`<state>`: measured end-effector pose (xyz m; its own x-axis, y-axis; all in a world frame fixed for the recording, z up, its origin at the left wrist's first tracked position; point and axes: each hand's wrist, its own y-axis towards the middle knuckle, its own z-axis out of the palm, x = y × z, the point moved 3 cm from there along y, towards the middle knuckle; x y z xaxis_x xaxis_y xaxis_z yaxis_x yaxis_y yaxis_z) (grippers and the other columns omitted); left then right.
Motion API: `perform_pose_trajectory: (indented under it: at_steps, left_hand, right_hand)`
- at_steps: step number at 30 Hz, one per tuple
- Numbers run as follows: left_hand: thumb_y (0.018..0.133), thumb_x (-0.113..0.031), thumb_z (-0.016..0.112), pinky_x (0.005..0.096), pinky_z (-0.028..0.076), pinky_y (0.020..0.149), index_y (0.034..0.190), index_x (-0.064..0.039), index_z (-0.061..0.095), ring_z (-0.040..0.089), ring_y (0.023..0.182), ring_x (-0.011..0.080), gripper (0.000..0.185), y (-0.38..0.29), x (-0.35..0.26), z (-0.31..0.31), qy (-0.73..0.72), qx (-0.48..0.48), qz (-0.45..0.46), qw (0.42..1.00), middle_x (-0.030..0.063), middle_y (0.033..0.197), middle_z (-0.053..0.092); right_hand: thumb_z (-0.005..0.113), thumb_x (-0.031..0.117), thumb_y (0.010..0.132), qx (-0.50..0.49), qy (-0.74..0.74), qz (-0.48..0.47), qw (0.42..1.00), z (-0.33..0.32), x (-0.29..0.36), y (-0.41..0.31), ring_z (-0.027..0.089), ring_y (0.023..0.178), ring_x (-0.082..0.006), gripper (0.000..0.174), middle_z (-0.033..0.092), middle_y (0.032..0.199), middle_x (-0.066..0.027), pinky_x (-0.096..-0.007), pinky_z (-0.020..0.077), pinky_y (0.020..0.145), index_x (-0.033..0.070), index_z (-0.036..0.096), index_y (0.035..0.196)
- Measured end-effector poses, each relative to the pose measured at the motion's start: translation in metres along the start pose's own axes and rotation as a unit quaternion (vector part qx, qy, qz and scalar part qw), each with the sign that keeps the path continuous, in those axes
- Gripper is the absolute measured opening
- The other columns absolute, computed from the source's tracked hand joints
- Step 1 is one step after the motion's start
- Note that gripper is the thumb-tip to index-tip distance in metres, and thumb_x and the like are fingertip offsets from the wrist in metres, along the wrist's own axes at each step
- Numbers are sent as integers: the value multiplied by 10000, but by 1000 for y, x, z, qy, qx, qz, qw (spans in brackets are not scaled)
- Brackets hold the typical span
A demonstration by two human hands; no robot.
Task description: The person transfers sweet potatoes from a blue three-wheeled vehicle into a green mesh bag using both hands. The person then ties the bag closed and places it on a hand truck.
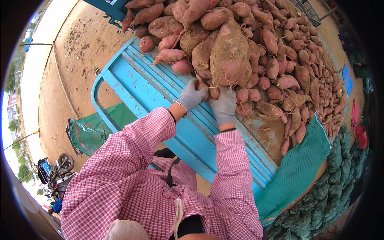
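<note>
My left hand (191, 97), in a grey glove, is closed around a small reddish sweet potato (201, 84) at the near edge of the heap. Close beside it, my right hand (224, 105) wears a matching glove. Another small sweet potato (214, 92) shows against its thumb side; its fingertips are hidden, so its grip is unclear. Directly beyond the right hand lies a very large, soil-covered sweet potato (229, 55) with fine roots at its near end. Both forearms reach over a blue metal tailgate panel (135, 87), whose paint is scuffed.
The sweet potato heap (271, 64) covers the truck bed. A green mesh sack (295, 174) drapes over the bed's right side, above several filled green sacks (322, 192). Left of the tailgate, green mesh (90, 133) covers a crate on the ground. A parked motorbike (55, 177) stands farther left.
</note>
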<state>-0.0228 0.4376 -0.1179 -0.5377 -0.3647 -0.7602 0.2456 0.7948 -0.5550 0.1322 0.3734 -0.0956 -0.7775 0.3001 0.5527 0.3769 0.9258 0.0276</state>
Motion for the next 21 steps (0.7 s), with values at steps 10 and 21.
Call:
perform_pose_trajectory:
  at_steps: [10, 21]
  left_hand:
    - [967, -160, 695, 354, 552, 968, 1562, -15, 429, 682, 1143, 220, 667, -81, -112, 193, -162, 315, 198, 914, 188, 1356, 653]
    - [867, -48, 764, 471, 461, 1120, 1425, -47, 558, 556, 1322, 379, 595, -58, -44, -28, 164, -185, 360, 899, 178, 1409, 600]
  right_hand:
    - [710, 44, 926, -204, 501, 337, 771, -115, -196, -114, 654, 1156, -231, 611, 634, 1354, -175, -354, 549, 983, -18, 471, 1485]
    - [718, 251, 881, -17, -69, -104, 992, -46, -46, -24, 621, 1145, -370, 484, 687, 1210, -156, -535, 408, 1108, 51, 676, 1320]
